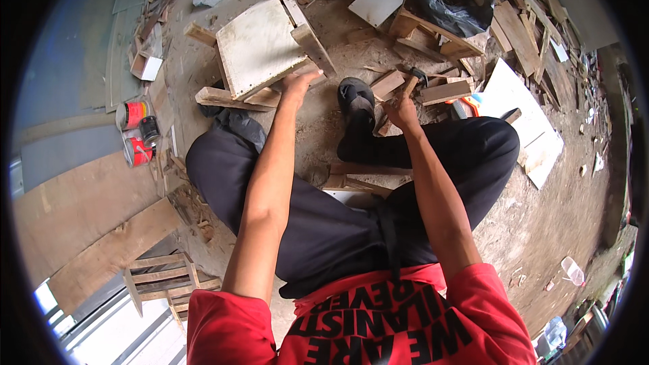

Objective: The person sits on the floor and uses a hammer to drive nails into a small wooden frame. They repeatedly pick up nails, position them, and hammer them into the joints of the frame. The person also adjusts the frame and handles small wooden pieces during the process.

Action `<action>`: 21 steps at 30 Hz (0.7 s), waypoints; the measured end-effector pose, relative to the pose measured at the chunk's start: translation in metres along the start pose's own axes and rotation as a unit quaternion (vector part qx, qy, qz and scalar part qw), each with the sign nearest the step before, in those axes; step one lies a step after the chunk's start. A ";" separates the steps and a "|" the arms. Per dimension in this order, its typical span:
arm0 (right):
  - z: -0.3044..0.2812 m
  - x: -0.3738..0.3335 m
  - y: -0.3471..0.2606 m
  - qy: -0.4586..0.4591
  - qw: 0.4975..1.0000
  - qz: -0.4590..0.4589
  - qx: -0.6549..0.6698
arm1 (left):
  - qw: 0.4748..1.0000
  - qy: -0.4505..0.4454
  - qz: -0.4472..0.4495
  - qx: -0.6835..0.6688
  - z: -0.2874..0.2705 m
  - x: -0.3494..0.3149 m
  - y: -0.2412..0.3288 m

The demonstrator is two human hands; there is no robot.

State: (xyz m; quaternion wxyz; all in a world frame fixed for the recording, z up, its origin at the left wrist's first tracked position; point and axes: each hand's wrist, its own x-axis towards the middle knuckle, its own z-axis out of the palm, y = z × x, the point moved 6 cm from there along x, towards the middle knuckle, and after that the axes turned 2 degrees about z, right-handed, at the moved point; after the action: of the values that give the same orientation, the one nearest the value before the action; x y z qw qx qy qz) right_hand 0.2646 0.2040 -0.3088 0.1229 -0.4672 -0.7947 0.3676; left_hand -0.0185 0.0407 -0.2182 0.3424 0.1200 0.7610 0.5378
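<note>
In front of me, left of centre, a small wooden stool [260,47] with a white, stained panel and rough wooden legs lies tipped on the ground. My left hand [301,82] grips its near right edge, with the fingers partly hidden against the wood. To the right, my right hand [403,111] is closed round the wooden handle of a hammer [411,85]. The dark hammer head points up and away from me, over short wood offcuts [446,91]. Between both hands is my dark shoe [356,96].
Another wooden piece with black plastic [449,0] stands at the far right, near scrap boards [520,40]. White panels [534,128] lie right of my knee. Red and black cans [135,115] stand on the left, with a slatted wooden frame [162,277] nearer to me.
</note>
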 end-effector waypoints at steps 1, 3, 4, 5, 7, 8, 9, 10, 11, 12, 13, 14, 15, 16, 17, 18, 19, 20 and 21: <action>0.000 0.000 0.003 0.001 1.000 0.006 0.009 | 0.999 -0.007 -0.006 0.035 0.004 -0.006 0.008; -0.006 0.001 0.007 0.004 1.000 0.015 0.024 | 0.999 -0.013 -0.020 0.047 0.017 -0.026 0.035; -0.006 0.001 0.004 -0.006 0.999 0.023 0.023 | 0.998 -0.007 -0.027 0.053 0.015 -0.034 0.043; -0.006 0.001 0.001 -0.015 0.999 0.032 0.020 | 0.998 0.017 0.004 0.061 0.010 -0.033 0.040; -0.006 0.003 -0.006 -0.026 0.999 0.040 0.007 | 0.993 0.066 0.065 0.077 -0.001 -0.028 0.025; -0.008 0.003 -0.008 -0.025 0.999 0.043 -0.005 | 0.991 0.094 0.079 0.046 -0.003 -0.033 0.021; -0.008 0.002 -0.010 -0.025 0.999 0.045 -0.017 | 0.988 0.122 0.093 0.016 -0.002 -0.039 0.015; -0.010 0.000 -0.009 -0.018 0.999 0.042 -0.013 | 0.983 0.147 0.107 -0.016 -0.001 -0.045 0.007; -0.012 0.000 -0.011 -0.012 0.999 0.035 -0.008 | 0.987 0.129 0.081 -0.049 -0.001 -0.048 -0.004; -0.013 0.000 -0.013 -0.006 1.000 0.028 -0.003 | 0.982 0.126 0.097 -0.098 0.003 -0.056 -0.013; -0.013 -0.003 -0.020 -0.007 1.000 0.019 0.007 | 0.986 0.114 0.107 -0.054 0.001 -0.059 -0.022; -0.015 -0.008 -0.026 -0.008 1.000 0.010 0.016 | 0.988 0.102 0.115 -0.011 0.000 -0.064 -0.028; -0.016 -0.012 -0.034 -0.010 1.000 0.000 0.025 | 0.978 0.113 0.162 0.074 -0.003 -0.070 -0.028; -0.018 -0.012 -0.033 0.000 1.000 -0.002 0.022 | 0.973 0.092 0.186 0.099 -0.003 -0.075 -0.026; -0.019 -0.013 -0.033 0.009 1.000 -0.004 0.019 | 0.967 0.073 0.211 0.123 -0.007 -0.079 -0.023; -0.021 -0.014 -0.033 0.018 1.000 -0.006 0.015 | 0.959 0.054 0.234 0.147 -0.011 -0.084 -0.021; -0.023 -0.015 -0.036 0.024 0.999 -0.002 0.034 | 0.959 0.061 0.232 0.149 -0.020 -0.090 -0.020; -0.027 -0.017 -0.042 0.030 0.998 0.001 0.053 | 0.963 0.057 0.220 0.145 -0.031 -0.094 -0.019; -0.031 -0.018 -0.049 0.036 0.997 0.004 0.072 | 0.965 0.063 0.217 0.133 -0.045 -0.099 -0.016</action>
State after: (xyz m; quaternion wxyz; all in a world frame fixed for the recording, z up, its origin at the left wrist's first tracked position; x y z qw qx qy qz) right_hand 0.2590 0.1888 -0.2506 0.1835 -0.4736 -0.7591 0.4071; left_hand 0.0285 -0.0535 -0.1856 0.1498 0.2930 0.8013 0.4995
